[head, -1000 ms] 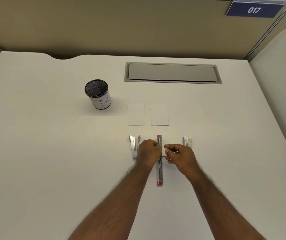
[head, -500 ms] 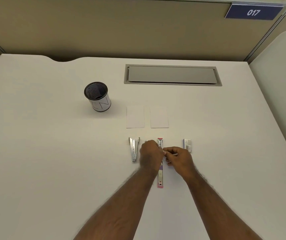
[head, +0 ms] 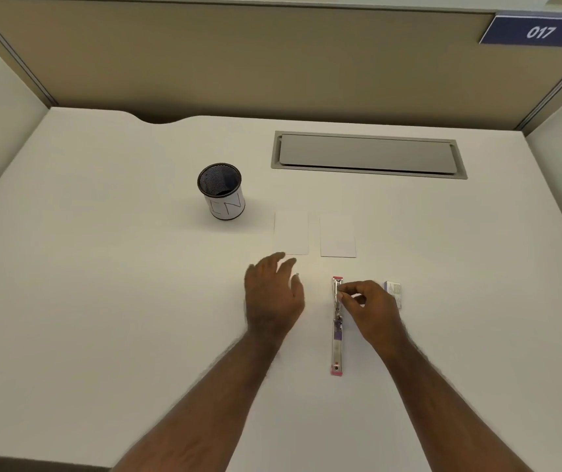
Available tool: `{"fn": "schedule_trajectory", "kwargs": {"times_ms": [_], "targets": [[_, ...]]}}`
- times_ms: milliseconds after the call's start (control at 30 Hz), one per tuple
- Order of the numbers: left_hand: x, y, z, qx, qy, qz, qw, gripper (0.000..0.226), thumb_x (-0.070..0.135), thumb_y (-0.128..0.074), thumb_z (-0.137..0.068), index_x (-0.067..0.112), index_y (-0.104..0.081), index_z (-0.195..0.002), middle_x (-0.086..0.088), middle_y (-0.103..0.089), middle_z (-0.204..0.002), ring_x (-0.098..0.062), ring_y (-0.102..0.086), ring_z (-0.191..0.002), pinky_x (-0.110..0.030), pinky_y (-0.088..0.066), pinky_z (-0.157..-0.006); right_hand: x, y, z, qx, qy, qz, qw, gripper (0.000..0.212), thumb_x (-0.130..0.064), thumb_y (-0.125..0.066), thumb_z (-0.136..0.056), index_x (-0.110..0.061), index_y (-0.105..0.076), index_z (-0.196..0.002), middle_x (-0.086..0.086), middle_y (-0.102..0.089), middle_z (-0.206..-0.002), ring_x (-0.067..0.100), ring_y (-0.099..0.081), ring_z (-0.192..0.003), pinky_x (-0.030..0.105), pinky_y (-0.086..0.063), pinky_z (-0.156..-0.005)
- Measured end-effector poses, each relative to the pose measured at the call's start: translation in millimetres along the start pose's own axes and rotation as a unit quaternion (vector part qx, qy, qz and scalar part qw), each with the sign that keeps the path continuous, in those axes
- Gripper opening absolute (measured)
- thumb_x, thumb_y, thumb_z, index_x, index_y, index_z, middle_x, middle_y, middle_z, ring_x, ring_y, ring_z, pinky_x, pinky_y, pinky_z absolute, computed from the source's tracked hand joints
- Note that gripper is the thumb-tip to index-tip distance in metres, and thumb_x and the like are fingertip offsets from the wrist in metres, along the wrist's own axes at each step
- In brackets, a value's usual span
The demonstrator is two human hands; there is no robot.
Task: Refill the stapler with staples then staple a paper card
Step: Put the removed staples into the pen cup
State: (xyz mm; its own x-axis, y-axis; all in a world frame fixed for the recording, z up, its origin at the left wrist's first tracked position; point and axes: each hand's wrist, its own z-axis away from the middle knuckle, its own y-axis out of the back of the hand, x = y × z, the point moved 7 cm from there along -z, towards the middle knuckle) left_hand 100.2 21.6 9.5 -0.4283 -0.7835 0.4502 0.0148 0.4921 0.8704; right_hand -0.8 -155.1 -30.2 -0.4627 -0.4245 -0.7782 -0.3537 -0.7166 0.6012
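The pink-ended stapler (head: pixel 336 338) lies opened out flat on the white desk, pointing away from me. My right hand (head: pixel 368 308) pinches thumb and forefinger against the right side of its upper half, with what looks like a small strip of staples between the fingertips. My left hand (head: pixel 273 298) is apart from the stapler, to its left, fingers spread and holding nothing. It covers the metal tool lying there, of which only a sliver (head: pixel 297 276) shows. Two white paper cards (head: pixel 291 233) (head: pixel 337 236) lie side by side beyond the hands. The staple box (head: pixel 393 291) sits just right of my right hand.
A black mesh cup (head: pixel 221 192) with a white label stands at the back left of the cards. A grey cable flap (head: pixel 368 154) is set into the desk farther back. Beige partition walls close off the back and both sides.
My left hand has let go of the stapler, moved left and opened. My right hand has stayed pinched at the stapler's upper half. The camera has tilted, so everything sits lower in view.
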Motion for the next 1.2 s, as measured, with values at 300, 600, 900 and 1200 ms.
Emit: {"fn": "schedule_trajectory", "kwargs": {"times_ms": [300,600,900,1200], "targets": [[-75,-3,-2,-0.065,0.034,-0.106,0.992,0.060,0.037,-0.042,-0.093,0.018,-0.036,-0.150,-0.009,-0.025,-0.161,-0.033,-0.021,-0.148,-0.064,-0.017,-0.114,-43,-9,-13,-0.017,0.031,-0.004,0.999,0.008,-0.030,-0.070,-0.085,-0.037,-0.071,-0.090,-0.018,-0.069,-0.092,-0.009,-0.060,-0.073,0.012,-0.042,-0.064],[-129,-10,-15,-0.097,0.033,-0.179,0.979,0.065,0.049,-0.027,-0.094,0.020,-0.030,-0.153,-0.012,-0.023,-0.161,-0.035,-0.022,-0.148,-0.070,-0.015,-0.110,-110,-53,-33,-0.063,0.062,0.000,0.996,0.009,-0.033,-0.071,-0.083,-0.042,-0.068,-0.085,-0.022,-0.068,-0.087,-0.008,-0.059,-0.071,0.020,-0.045,-0.064],[-146,-15,-32,-0.099,0.022,-0.166,0.981,0.066,0.051,-0.026,-0.094,0.022,-0.024,-0.154,-0.010,-0.016,-0.163,-0.033,-0.016,-0.149,-0.069,-0.012,-0.112,-184,-90,-70,-0.034,0.111,0.016,0.993,0.004,-0.038,-0.069,-0.082,-0.035,-0.067,-0.084,-0.023,-0.065,-0.079,-0.006,-0.059,-0.067,0.019,-0.046,-0.063],[-154,-20,-39,-0.109,0.025,-0.157,0.981,0.066,0.051,-0.022,-0.095,0.023,-0.022,-0.155,-0.008,-0.012,-0.164,-0.032,-0.012,-0.150,-0.067,-0.009,-0.114,-224,-121,-106,-0.023,0.136,0.081,0.987,0.010,-0.037,-0.063,-0.086,-0.032,-0.068,-0.093,-0.013,-0.064,-0.097,0.008,-0.061,-0.083,0.027,-0.048,-0.071]]}}
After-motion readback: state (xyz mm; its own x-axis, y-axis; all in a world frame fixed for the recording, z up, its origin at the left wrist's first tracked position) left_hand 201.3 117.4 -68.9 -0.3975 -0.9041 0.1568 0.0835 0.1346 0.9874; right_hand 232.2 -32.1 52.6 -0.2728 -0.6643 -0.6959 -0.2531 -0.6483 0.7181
